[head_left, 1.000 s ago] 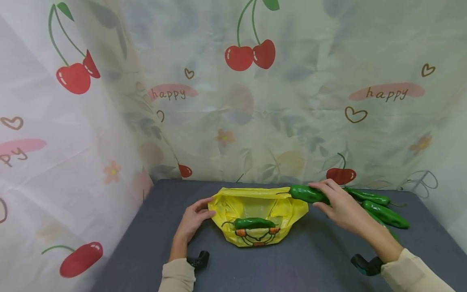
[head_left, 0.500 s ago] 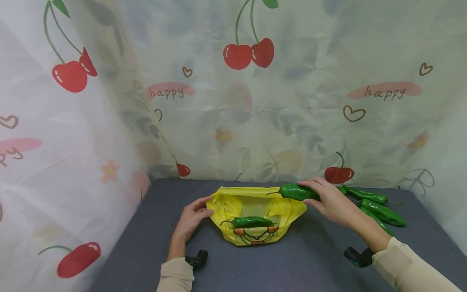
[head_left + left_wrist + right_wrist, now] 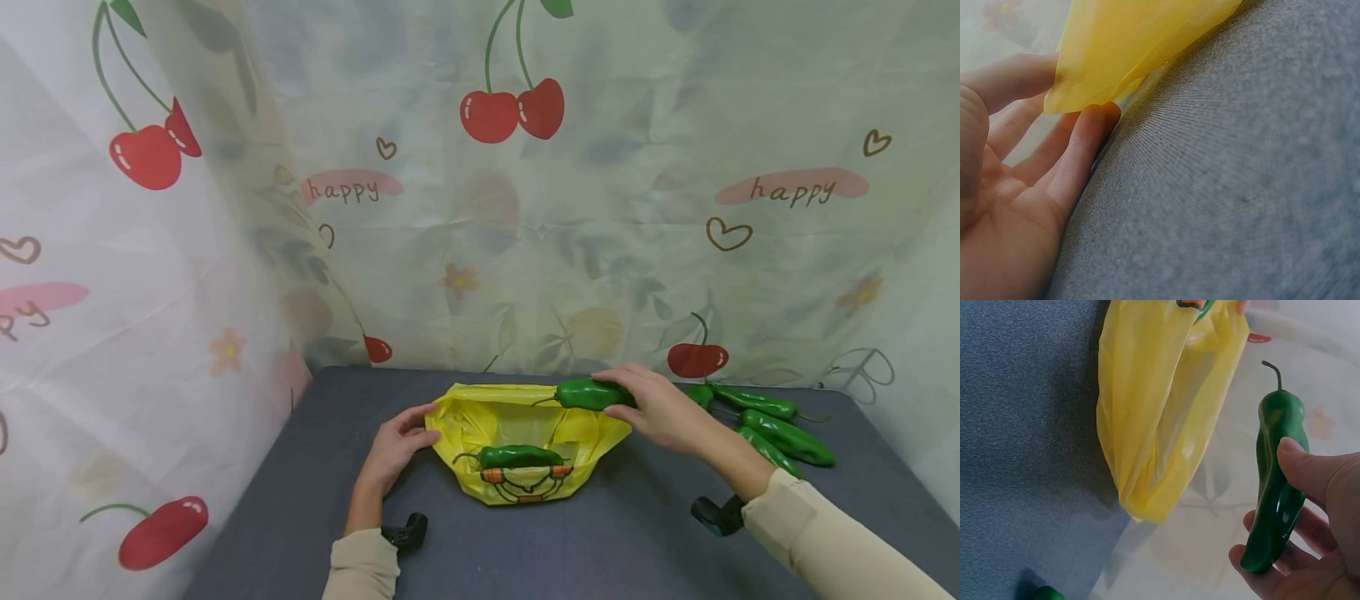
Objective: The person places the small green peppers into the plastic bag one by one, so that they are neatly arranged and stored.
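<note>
A yellow plastic bag (image 3: pixel 600 429) lies with its mouth spread wide, and one green pepper (image 3: pixel 521 456) rests inside it. My left hand (image 3: pixel 393 450) holds the bag's left edge; in the left wrist view its fingers (image 3: pixel 1075 150) meet the bag's corner (image 3: pixel 1104 69). Over the bag's back right rim, my right hand (image 3: pixel 656 408) grips a second green pepper (image 3: pixel 588 394) with its stem pointing left. The right wrist view shows the thumb along one side of this pepper (image 3: pixel 1282 425) and fingers on the other, beside the bag's opening.
Several more green peppers (image 3: pixel 787 437) lie in a loose pile at the right back of the grey table (image 3: pixel 525 554). A printed curtain (image 3: pixel 585 275) hangs behind the table and along its left side. Each wrist carries a black device (image 3: pixel 405 532).
My right hand has moved left with its pepper, from the bag's right end to over its back right rim. The left hand and the pepper in the bag stay put.
</note>
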A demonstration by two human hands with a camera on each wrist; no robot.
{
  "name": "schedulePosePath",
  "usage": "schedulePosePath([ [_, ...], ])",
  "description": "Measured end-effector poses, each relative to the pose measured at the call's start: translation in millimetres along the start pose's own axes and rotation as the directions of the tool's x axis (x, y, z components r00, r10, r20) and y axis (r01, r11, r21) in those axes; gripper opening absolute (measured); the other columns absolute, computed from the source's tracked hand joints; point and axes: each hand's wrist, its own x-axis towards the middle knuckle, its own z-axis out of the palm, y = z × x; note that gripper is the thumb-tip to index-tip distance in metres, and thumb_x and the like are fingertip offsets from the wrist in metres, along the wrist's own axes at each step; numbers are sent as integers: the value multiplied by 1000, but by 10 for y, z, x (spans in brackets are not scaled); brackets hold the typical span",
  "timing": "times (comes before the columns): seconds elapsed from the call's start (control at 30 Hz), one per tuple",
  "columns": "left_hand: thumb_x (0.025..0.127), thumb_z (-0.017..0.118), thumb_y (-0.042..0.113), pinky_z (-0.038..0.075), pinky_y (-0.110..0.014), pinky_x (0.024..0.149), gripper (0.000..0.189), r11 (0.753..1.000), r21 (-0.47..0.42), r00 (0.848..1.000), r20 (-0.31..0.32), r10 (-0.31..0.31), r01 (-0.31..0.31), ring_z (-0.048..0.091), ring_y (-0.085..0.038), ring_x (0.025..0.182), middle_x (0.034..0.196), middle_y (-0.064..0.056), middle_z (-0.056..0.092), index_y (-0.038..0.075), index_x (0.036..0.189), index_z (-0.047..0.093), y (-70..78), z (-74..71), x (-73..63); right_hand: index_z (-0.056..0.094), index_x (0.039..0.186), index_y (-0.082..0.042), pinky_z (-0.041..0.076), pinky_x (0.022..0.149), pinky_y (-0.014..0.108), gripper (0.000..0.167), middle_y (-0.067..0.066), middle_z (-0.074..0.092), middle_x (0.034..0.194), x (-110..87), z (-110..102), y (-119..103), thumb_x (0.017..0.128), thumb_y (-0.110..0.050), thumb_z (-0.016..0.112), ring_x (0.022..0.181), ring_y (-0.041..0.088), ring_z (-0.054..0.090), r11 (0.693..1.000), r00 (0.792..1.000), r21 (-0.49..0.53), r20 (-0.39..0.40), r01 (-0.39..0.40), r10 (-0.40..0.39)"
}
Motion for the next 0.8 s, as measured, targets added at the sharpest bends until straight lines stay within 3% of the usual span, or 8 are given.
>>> schedulePosePath([
  [0.43,88,81,22,54,-40,102,53,1000,-5,1000,2,-1,1,64,-24,124,145,-5,61,26,138,65,22,-9,-11,60,139,-7,56,87,40,47,10,64,129,208,39,-154,94,-15,73,105,21,63,999,997,-5,68,38,-38],
  [0.8,88,81,22,54,-41,103,53,1000,-6,1000,7,-4,4,64,-24,125,146,-5,61,25,138,64,25,-9,-20,60,139,-9,55,93,42,45,7,63,131,358,82,-332,97,-18,71,113,22,63,998,986,-18,153,64,-61],
])
